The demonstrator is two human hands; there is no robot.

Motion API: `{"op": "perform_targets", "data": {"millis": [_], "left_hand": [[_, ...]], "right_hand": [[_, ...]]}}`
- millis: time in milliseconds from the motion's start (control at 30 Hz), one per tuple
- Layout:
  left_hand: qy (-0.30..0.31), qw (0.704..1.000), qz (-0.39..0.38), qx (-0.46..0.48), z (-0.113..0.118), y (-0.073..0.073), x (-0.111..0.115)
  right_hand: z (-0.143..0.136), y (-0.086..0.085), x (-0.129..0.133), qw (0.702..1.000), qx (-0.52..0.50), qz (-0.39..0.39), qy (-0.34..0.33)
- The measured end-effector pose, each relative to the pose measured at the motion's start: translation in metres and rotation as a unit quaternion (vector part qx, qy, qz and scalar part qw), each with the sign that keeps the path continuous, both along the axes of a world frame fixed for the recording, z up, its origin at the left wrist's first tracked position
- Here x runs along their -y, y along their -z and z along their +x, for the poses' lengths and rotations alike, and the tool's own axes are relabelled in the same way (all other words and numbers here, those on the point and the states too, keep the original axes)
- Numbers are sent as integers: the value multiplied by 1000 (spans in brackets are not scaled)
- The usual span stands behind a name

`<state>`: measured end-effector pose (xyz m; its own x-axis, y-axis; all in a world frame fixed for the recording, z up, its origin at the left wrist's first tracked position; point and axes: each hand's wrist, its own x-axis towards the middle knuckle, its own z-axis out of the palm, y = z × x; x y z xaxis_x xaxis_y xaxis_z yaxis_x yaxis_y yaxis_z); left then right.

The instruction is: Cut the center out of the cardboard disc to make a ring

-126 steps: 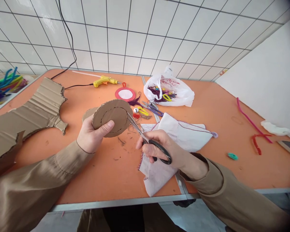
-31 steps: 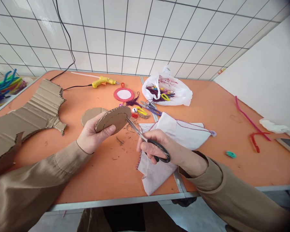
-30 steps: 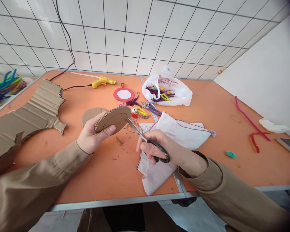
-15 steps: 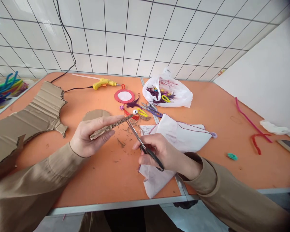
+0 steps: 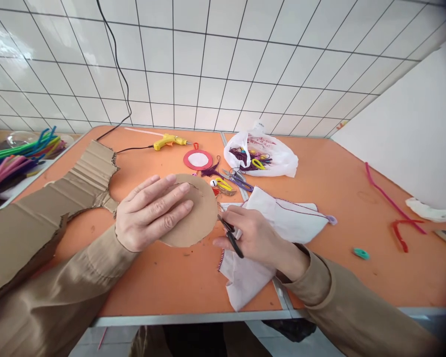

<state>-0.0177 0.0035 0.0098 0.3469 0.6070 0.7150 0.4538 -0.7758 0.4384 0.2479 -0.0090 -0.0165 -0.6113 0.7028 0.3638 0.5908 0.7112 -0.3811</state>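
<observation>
My left hand (image 5: pixel 152 213) lies over a round cardboard disc (image 5: pixel 200 213), fingers across its top face and thumb hidden. The disc now shows its flat side, and a short curved line runs near its upper edge. In my right hand (image 5: pixel 250 230) is a pair of scissors (image 5: pixel 233 242) with black handles. Their blades are mostly hidden at the disc's right edge. A white cloth piece with dark red stitching (image 5: pixel 282 210) lies beneath and beside my right hand. Just beyond the disc are a white bell (image 5: pixel 213 183) and a yellow loop (image 5: pixel 225 185).
A big cut cardboard sheet (image 5: pixel 33 223) covers the left side. Behind are a yellow glue gun (image 5: pixel 169 142), a red-rimmed round piece (image 5: pixel 197 159), purple-handled scissors (image 5: pixel 242 182) and a white plastic bag (image 5: pixel 278 158). Pipe cleaners (image 5: pixel 386 196) lie at right.
The cardboard disc has turned from edge-on to flat side up, and my left fingers now spread over it. My right hand keeps the scissors at its edge. The view has tilted up slightly.
</observation>
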Motion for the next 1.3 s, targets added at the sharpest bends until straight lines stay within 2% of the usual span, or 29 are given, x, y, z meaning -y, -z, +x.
{"op": "perform_targets", "data": {"millis": [100,233,400,533,733,800,867,900,933,967,1033,1100,1167,1233,1300], "left_hand": [[-41,998,47,-7,-1,4,-3],[-98,983,155,-24,-3,8,-6],[-109,963,245,-28,-3,11,-10],[-85,937,332,-67,-2,13,-14],[-90,942,316,-69,-1,17,-11],[-95,950,288,-70,-1,17,-10],[-111,965,236,-23,-2,15,-10],[-125,971,205,21,-3,14,-11],[-151,964,198,97,-5,13,-12],[-176,956,205,119,-6,12,-13],[-164,959,217,77,-7,12,-13],[-118,966,229,7,-5,13,-10],[-71,971,226,-40,1,16,-6],[-36,971,223,-72,8,20,-2],[-11,971,222,-93,14,23,1]], "right_hand": [[0,-1,0,1000,17,3,4],[2,-6,1,997,57,14,45],[6,-13,3,991,88,53,89],[7,-15,5,989,84,67,101],[5,-15,7,990,89,48,95],[5,-16,7,988,101,49,103],[6,-16,6,984,131,46,113],[7,-16,5,982,142,39,119],[7,-16,4,982,141,24,126],[7,-15,2,984,118,-1,134],[6,-15,0,987,-11,-83,140],[3,-15,-1,954,-193,-195,123],[-1,-17,0,890,-335,-297,88],[-5,-19,2,835,-425,-348,45],[-9,-21,5,806,-446,-388,14]]}}
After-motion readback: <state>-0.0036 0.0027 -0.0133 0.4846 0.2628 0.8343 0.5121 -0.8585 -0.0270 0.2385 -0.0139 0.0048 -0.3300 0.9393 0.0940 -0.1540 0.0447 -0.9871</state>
